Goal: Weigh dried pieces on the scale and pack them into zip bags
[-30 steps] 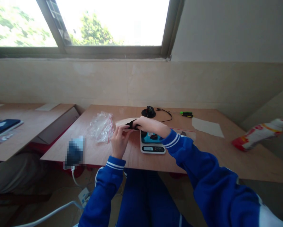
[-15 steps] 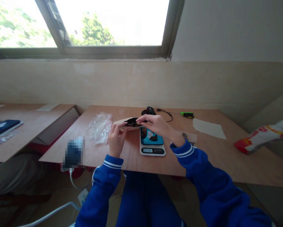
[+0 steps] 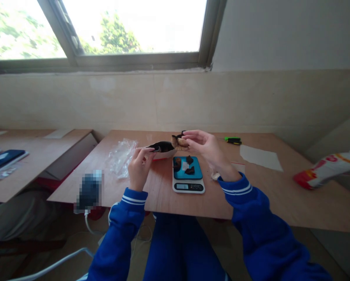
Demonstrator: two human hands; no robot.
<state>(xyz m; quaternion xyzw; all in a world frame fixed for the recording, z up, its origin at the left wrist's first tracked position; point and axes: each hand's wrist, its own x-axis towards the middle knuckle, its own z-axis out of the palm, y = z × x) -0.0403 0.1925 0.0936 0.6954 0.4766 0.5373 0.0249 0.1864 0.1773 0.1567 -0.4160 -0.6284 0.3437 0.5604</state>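
My left hand [image 3: 139,168] pinches the rim of an open pouch [image 3: 164,155], pale outside and dark inside, tilted above the table. To its right, my right hand [image 3: 205,147] grips a dried, curled piece of peel [image 3: 180,143], tan and dark brown, just beside the pouch's mouth. Below the hands lies a digital kitchen scale [image 3: 189,188] with a blue top and a small display. Several dark curled peel pieces [image 3: 189,171] rest on the blue top around a small white label. The reading is too small to make out.
Crumpled clear plastic bags [image 3: 122,158] lie at the left. A green-black screwdriver [image 3: 232,140], a paper sheet [image 3: 261,157] and a red-white bottle [image 3: 324,169] are on the right. A blurred-out device [image 3: 89,191] with a cable is at the table's front left edge.
My right hand has come out of the pouch, moving right and slightly up, with a piece of dried peel in its fingers. My left hand has shifted slightly left, still on the pouch.
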